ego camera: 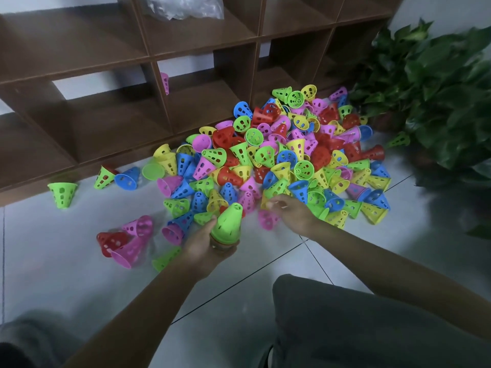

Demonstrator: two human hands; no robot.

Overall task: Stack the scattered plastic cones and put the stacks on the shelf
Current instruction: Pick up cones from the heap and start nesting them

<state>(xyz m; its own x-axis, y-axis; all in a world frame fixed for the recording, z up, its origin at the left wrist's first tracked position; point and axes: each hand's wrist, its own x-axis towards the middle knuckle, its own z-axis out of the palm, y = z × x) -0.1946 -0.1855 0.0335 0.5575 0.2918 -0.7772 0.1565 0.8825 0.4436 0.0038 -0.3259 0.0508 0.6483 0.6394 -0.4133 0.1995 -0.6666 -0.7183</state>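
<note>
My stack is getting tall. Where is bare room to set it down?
Bare floor lies left of the left hand, below the lone green cone. The shelf compartments hold almost nothing. The cone pile ahead is crowded.

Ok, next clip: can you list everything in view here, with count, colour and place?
loose cones: too many to count, green, yellow, blue, pink, red, heaped on the floor by the shelf, stragglers to the left
held stack: one, green cone on top, others nested beneath, in the left hand
shelf cone: one, pink, in a lower compartment, partly hidden
shelf: one, brown, open compartments, along the back
plastic bag: one, clear, upper compartment
plant: one, green, right
floor: grey tiles
left hand: grips the stack
right hand: reaches into the heap, blurred
</note>
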